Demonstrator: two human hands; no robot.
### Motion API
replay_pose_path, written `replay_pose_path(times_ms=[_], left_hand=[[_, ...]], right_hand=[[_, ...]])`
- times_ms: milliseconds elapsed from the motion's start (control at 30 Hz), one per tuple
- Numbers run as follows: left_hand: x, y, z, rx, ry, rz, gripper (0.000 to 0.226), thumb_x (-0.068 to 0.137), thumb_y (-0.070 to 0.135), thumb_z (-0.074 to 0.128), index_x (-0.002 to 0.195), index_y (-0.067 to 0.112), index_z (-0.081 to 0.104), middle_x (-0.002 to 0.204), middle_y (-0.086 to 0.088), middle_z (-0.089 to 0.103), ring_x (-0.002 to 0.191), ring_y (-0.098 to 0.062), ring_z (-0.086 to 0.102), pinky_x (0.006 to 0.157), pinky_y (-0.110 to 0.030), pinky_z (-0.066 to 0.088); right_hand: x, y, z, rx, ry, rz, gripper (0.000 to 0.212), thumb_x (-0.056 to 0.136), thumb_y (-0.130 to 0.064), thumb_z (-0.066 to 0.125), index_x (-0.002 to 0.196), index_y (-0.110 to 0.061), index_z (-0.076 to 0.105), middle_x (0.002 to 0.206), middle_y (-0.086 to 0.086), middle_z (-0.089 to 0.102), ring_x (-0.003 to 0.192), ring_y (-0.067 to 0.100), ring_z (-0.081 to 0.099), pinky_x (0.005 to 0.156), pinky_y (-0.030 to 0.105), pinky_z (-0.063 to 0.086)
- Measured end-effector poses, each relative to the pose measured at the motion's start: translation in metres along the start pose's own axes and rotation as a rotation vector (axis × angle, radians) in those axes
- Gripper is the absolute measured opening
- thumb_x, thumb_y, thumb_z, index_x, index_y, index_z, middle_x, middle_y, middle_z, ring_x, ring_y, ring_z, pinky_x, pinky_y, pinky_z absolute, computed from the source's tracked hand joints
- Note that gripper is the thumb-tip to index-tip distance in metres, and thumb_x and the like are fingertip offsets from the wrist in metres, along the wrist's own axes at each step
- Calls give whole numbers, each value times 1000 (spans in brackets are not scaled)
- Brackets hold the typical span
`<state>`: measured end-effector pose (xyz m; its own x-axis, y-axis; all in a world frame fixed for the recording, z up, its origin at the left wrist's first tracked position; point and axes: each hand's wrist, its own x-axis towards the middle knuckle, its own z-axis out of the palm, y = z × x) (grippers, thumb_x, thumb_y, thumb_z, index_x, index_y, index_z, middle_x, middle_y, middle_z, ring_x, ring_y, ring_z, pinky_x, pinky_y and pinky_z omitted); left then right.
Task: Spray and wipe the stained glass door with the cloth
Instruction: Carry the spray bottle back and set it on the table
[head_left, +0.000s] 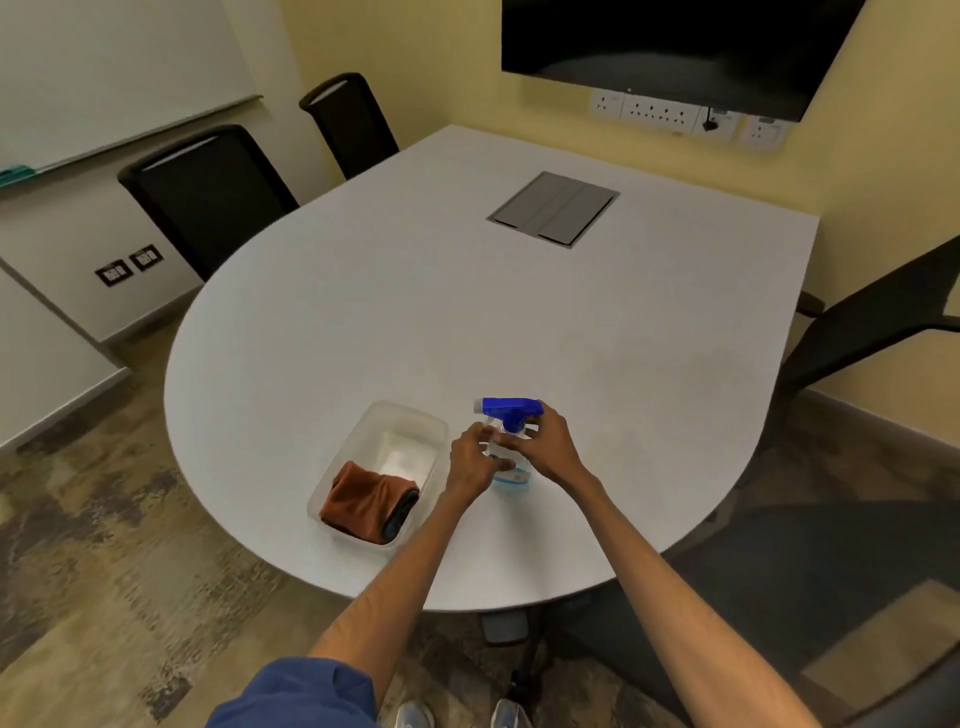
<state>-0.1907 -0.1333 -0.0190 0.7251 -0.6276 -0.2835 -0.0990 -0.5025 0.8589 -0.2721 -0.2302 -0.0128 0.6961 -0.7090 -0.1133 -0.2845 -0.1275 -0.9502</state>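
A clear spray bottle (508, 415) with a blue trigger head stands near the front edge of the white table (467, 312). My right hand (545, 441) wraps around its body from the right. My left hand (470, 457) touches the bottle from the left, fingers curled against it. Left of the bottle, a folded rust-brown cloth (366, 501) lies in the near end of a clear plastic tub (405, 421). No glass door is in view.
Black chairs stand at the back left (208, 192) and at the right (857, 332). A grey cable hatch (553, 208) is set into the tabletop. A dark screen (675, 47) hangs on the far wall above sockets. A whiteboard (104, 73) is at left.
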Motion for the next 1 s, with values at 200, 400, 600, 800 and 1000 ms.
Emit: replay_pose_path(times_ms=[200, 400, 600, 800, 1000], left_hand=[[11, -11, 13, -48, -31, -13, 48, 78, 6, 80, 120, 0, 57, 121, -16, 65, 112, -32, 63, 93, -36, 51], [19, -16, 9, -71, -71, 14, 50, 81, 4, 76, 125, 2, 54, 125, -16, 64, 116, -31, 62, 90, -26, 46], [20, -28, -18, 8, -93, 60, 68, 76, 1, 79, 136, 7, 46, 135, -11, 54, 117, -29, 57, 94, -36, 52], [18, -50, -67, 1, 169, 118, 39, 77, -16, 54, 112, 1, 60, 116, -15, 64, 95, -30, 63, 85, -44, 56], [14, -80, -118, 98, 192, 163, 31, 83, -7, 51, 109, 8, 61, 112, -4, 63, 102, -21, 58, 93, -41, 50]], right_hand=[[1, 15, 4, 34, 74, 36, 55, 83, -6, 79, 132, -4, 56, 126, 13, 65, 117, 25, 62, 103, 36, 51], [1, 24, 14, 51, 137, 61, 55, 82, -9, 80, 131, -9, 55, 124, 7, 64, 117, 22, 61, 102, 34, 51], [-16, 39, 2, -124, 248, -15, 84, 71, -18, 89, 140, -16, 41, 128, -3, 52, 111, 13, 53, 88, 25, 49], [-32, 37, 6, -287, 375, -95, 49, 75, -16, 83, 101, -25, 42, 88, -4, 49, 74, 15, 49, 61, 21, 44], [-44, 19, 81, -218, 388, -200, 29, 82, -10, 72, 83, -23, 46, 72, -7, 50, 64, 10, 50, 58, 21, 45]])
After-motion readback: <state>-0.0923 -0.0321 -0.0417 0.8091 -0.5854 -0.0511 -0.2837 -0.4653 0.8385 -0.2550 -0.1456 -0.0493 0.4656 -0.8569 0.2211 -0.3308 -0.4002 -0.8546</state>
